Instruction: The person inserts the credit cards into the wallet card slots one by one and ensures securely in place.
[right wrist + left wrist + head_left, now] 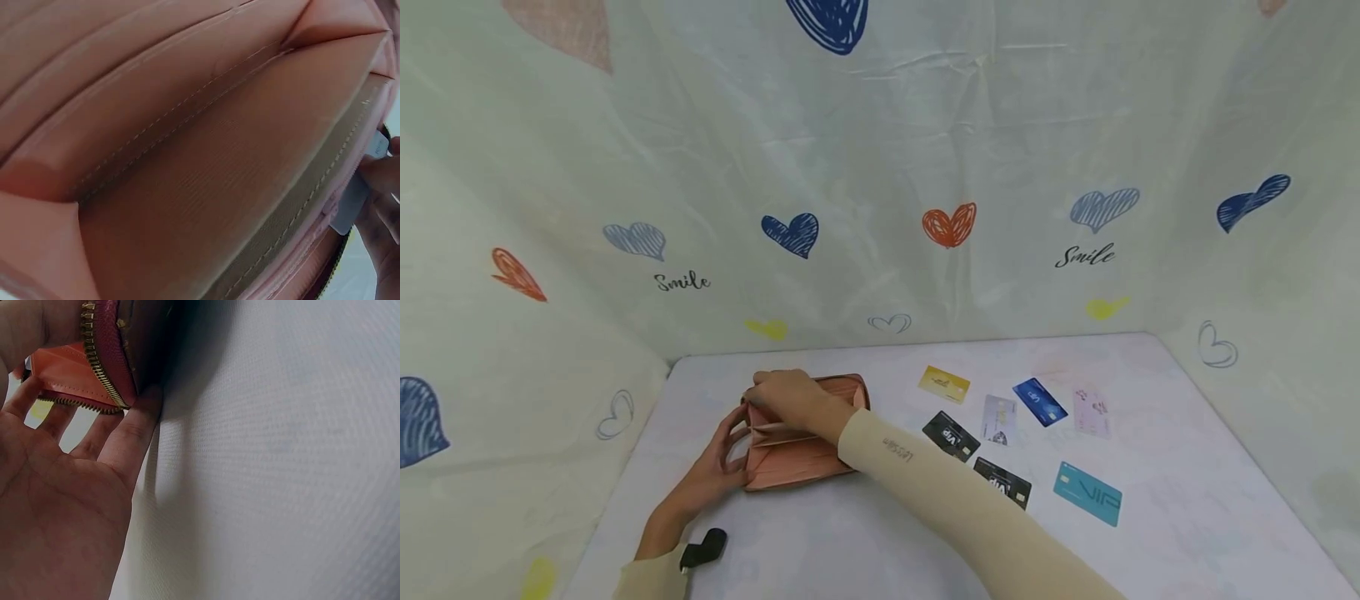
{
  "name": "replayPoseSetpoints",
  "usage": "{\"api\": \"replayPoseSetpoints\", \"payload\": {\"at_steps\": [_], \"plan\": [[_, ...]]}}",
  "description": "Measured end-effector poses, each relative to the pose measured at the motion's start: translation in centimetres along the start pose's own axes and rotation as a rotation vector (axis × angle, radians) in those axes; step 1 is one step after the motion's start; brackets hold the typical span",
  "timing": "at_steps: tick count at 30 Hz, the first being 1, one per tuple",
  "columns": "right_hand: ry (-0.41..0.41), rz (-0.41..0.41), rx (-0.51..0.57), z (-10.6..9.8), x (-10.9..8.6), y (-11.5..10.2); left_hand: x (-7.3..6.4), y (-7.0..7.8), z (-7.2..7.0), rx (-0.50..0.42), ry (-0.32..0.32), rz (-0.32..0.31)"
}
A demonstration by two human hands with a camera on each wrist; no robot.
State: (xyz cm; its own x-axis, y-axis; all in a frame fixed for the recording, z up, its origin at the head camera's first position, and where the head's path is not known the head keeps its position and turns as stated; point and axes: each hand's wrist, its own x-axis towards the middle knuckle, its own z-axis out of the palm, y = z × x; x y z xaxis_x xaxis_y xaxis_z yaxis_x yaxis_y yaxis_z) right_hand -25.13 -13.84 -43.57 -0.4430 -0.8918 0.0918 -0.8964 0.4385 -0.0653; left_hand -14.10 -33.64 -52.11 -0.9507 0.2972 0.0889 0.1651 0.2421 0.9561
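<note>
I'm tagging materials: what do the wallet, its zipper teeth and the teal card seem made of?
Wallet: likely leather or imitation leather, smooth inside with stitched seams.
Zipper teeth: apparently metal, given their brassy shine.
Teal card: probably smooth plastic, judging by its flat, stiff-looking shape.

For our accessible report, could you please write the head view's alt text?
A person's right hand reaches across an open, peach-lined wallet, the left hand gripping its edge. Seven cards lie to the right on the table.
</note>
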Motion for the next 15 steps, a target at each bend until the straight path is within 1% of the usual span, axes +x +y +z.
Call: {"api": "replayPoseSetpoints", "payload": {"at_steps": [2, 5, 10, 13, 15], "plan": [[0.019, 0.022, 0.043, 0.3, -0.3, 0.2, 0.0, 0.0, 0.1, 0.000, 0.001, -0.005], [0.061, 0.051, 0.106, 0.4, -1.1, 0.2, 0.0, -0.1, 0.1, -0.006, 0.002, 0.008], [0.142, 0.090, 0.118, 0.4, -2.5, -0.2, 0.1, -0.1, 0.1, -0.020, -0.007, 0.031], [0.156, 0.096, 0.103, 0.3, -2.9, -0.4, 0.1, 0.0, 0.0, -0.025, -0.007, 0.021], [0.143, 0.093, 0.123, 0.3, -3.0, -0.3, 0.1, 0.0, 0.0, -0.027, -0.006, 0.011]]}}
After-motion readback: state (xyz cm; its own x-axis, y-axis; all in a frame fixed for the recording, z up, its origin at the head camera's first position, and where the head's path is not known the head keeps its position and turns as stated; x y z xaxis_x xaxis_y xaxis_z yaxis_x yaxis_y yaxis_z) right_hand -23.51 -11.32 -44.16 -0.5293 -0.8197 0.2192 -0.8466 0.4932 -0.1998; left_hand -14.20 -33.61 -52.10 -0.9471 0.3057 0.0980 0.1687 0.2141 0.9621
